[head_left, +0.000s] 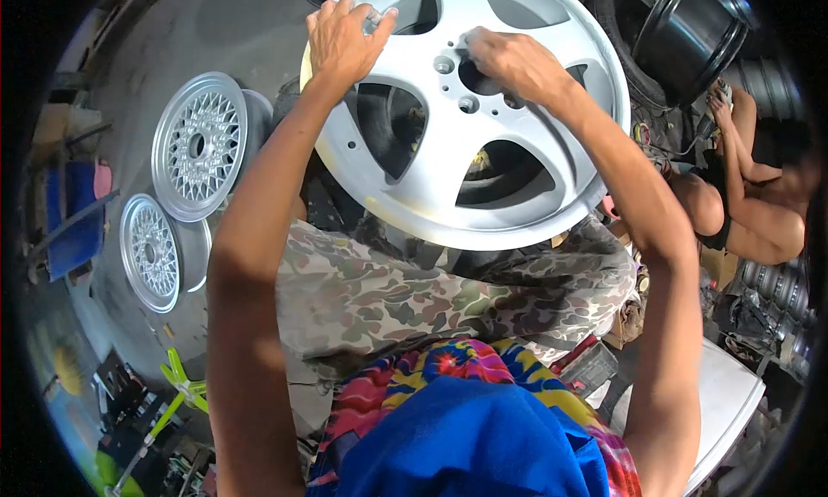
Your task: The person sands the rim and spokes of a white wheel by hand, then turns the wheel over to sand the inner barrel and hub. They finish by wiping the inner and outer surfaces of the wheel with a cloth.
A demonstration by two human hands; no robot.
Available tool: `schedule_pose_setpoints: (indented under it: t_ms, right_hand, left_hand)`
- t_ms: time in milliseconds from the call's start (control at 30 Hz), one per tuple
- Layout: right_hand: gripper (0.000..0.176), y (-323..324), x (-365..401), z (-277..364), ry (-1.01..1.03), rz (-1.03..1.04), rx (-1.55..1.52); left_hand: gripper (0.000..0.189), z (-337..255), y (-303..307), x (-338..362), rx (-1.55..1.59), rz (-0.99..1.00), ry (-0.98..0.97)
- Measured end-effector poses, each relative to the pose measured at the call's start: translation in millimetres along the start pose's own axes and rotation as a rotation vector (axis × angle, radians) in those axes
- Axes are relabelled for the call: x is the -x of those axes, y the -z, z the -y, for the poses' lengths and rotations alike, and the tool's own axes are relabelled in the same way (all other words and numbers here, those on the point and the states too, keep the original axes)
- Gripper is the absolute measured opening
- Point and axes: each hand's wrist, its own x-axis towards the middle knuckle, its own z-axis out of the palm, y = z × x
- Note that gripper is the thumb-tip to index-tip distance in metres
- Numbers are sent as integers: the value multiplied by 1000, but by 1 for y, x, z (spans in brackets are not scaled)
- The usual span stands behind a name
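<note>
A pale grey-white alloy wheel rim (423,208) lies tilted in front of my lap, its spokes and centre bore facing up. My left hand (345,44) is at its upper left, fingers bent over the wheel where a spoke meets the outer edge. Between thumb and forefinger shows a small greyish patch that I cannot identify. Close to the centre bore and bolt holes, my right hand (522,66) presses on the wheel with curled, slightly blurred fingers. Whatever those fingertips may hold is hidden. Whitish dust covers the fingers.
Two silver mesh-spoke wheels (197,147) stand on the floor at left. A lime-green star-shaped part (183,385) is at lower left. At right, another person (742,178) sits beside a black wheel barrel (694,44). A white panel (729,402) lies at lower right.
</note>
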Motion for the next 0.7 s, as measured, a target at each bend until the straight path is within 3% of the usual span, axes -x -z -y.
schedule_pose_setpoints:
  t_ms: [67, 233, 300, 333, 400, 467, 533, 600, 667, 700]
  right_hand:
    - [18, 0, -11, -1, 378, -23, 118]
    - [17, 9, -16, 1, 618, 12, 193]
    - [19, 10, -13, 9, 290, 91, 212]
    - [19, 8, -10, 15, 290, 91, 211]
    - [17, 1, -1, 28, -185, 98, 281]
    - [16, 10, -2, 28, -226, 35, 165]
    - [20, 18, -8, 29, -552, 234, 28]
    - [20, 18, -6, 18, -560, 286, 4]
    - [22, 12, 1, 5, -141, 41, -26]
    - [23, 13, 0, 2, -82, 89, 13]
  left_hand:
    - [48, 2, -1, -1, 5, -9, -5]
    - [48, 5, -2, 1, 2, -47, -36]
    - [47, 5, -1, 0, 8, -46, -34]
    - [47, 4, -1, 0, 14, -42, -30]
    - [46, 4, -1, 1, 15, -43, -29]
    - [46, 3, 0, 0, 16, -54, -29]
    - [46, 3, 0, 1, 35, -39, -28]
    - [46, 2, 1, -1, 28, -26, -12]
    - [46, -2, -1, 0, 31, -10, 5]
    - [44, -2, -1, 0, 16, -9, 6]
